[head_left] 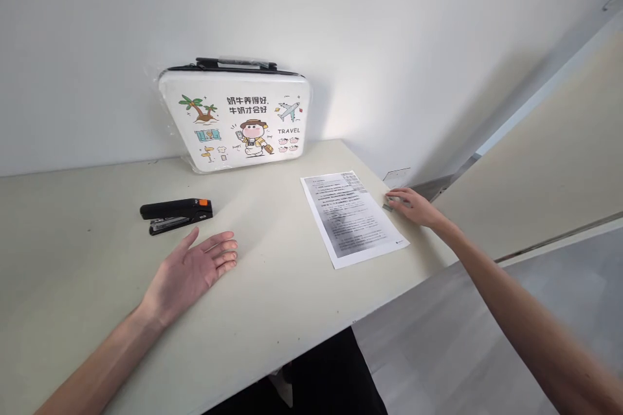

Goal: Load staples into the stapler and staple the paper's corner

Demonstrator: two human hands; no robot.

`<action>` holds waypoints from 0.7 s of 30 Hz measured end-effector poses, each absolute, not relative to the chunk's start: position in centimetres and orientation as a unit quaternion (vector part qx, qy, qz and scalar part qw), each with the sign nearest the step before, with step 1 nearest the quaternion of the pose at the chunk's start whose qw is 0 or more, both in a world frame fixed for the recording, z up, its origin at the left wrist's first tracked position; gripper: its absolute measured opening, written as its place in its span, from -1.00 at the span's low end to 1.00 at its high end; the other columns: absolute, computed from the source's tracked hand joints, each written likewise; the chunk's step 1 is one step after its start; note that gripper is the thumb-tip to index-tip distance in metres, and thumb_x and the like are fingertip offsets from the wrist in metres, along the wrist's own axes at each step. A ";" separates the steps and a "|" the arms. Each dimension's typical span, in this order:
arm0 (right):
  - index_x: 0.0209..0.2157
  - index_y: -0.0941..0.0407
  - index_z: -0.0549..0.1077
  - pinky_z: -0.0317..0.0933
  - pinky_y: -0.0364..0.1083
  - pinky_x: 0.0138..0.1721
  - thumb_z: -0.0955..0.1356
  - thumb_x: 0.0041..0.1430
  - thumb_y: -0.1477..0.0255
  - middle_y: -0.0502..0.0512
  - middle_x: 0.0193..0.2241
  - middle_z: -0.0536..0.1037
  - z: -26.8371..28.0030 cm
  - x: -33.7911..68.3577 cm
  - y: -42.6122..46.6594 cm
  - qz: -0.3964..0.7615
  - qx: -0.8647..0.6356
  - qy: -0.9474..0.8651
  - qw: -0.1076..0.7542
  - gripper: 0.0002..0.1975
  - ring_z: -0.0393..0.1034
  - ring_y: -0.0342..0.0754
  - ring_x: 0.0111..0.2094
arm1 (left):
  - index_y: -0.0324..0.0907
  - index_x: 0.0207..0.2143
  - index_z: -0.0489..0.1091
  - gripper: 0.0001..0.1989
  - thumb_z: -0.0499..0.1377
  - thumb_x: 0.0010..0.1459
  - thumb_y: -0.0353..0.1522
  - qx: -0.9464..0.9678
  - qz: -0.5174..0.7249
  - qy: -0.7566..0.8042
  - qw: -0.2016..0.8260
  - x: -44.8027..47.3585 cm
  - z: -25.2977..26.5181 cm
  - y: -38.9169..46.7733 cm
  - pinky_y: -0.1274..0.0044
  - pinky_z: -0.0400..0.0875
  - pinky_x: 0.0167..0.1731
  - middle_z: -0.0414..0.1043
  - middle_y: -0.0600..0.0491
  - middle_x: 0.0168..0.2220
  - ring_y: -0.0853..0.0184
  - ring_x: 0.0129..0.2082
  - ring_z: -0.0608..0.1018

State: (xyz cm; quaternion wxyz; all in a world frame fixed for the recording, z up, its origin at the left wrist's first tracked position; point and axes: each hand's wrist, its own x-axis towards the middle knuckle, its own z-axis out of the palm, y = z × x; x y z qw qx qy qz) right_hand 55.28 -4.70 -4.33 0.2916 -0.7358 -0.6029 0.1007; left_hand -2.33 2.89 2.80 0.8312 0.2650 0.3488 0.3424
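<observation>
My left hand [187, 275] rests palm up over the table with its fingers spread and holds nothing. Just beyond it lies a black stapler [176, 214] with an orange part at its right end. At the table's right edge, my right hand [413, 205] has thumb and fingers closed around small grey pieces that look like strips of staples [387, 208]; the fingers partly hide them. To the left of that hand, a printed sheet of paper [354, 219] lies flat, its text facing up.
A white case [236, 120] with cartoon prints and a black handle stands against the wall at the back of the pale table [272, 298]. On the right are a light panel [549, 136] and grey floor. My dark-clothed legs show below the front edge.
</observation>
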 end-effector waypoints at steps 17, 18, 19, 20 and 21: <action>0.36 -0.17 0.32 0.28 0.27 0.33 0.24 0.49 0.19 0.03 0.41 0.31 -4.5 41.2 -14.5 0.043 -0.684 -0.671 0.281 -0.53 0.15 0.18 0.44 | -0.32 -0.04 0.56 -0.69 0.15 0.38 -0.27 0.269 0.360 0.352 0.821 -2.8 1.9 3.7 0.31 0.64 -0.17 0.50 -0.21 -0.19 0.13 -0.22 0.58; 0.38 -0.18 0.30 0.20 0.30 0.38 0.23 0.49 0.20 0.01 0.43 0.27 -4.7 41.0 -14.5 0.037 -0.683 -0.678 0.268 -0.52 0.10 0.18 0.46 | -0.31 -0.05 0.56 -0.70 0.15 0.37 -0.28 0.268 0.366 0.355 0.817 -2.8 2.0 3.7 0.32 0.64 -0.18 0.50 -0.20 -0.20 0.13 -0.23 0.58; 0.39 -0.18 0.29 0.14 0.32 0.41 0.23 0.50 0.21 -0.01 0.44 0.25 -4.9 40.9 -14.6 0.031 -0.682 -0.683 0.258 -0.51 0.07 0.18 0.47 | -0.30 -0.06 0.57 -0.70 0.15 0.37 -0.28 0.267 0.373 0.358 0.813 -2.8 2.1 3.7 0.33 0.63 -0.19 0.49 -0.19 -0.21 0.14 -0.23 0.58; 0.39 -0.18 0.28 0.11 0.33 0.43 0.23 0.50 0.21 -0.02 0.44 0.24 -4.9 40.8 -14.5 0.028 -0.683 -0.686 0.249 -0.51 0.06 0.18 0.47 | -0.29 -0.07 0.57 -0.71 0.16 0.36 -0.28 0.268 0.379 0.361 0.809 -2.8 2.1 3.7 0.34 0.63 -0.20 0.49 -0.18 -0.22 0.14 -0.24 0.57; 0.39 -0.18 0.29 0.09 0.33 0.44 0.23 0.50 0.21 -0.02 0.44 0.23 -5.0 40.8 -14.5 0.026 -0.684 -0.688 0.243 -0.51 0.06 0.18 0.47 | -0.28 -0.09 0.57 -0.72 0.17 0.36 -0.28 0.272 0.383 0.364 0.804 -2.8 2.1 3.7 0.35 0.62 -0.20 0.49 -0.17 -0.23 0.15 -0.25 0.57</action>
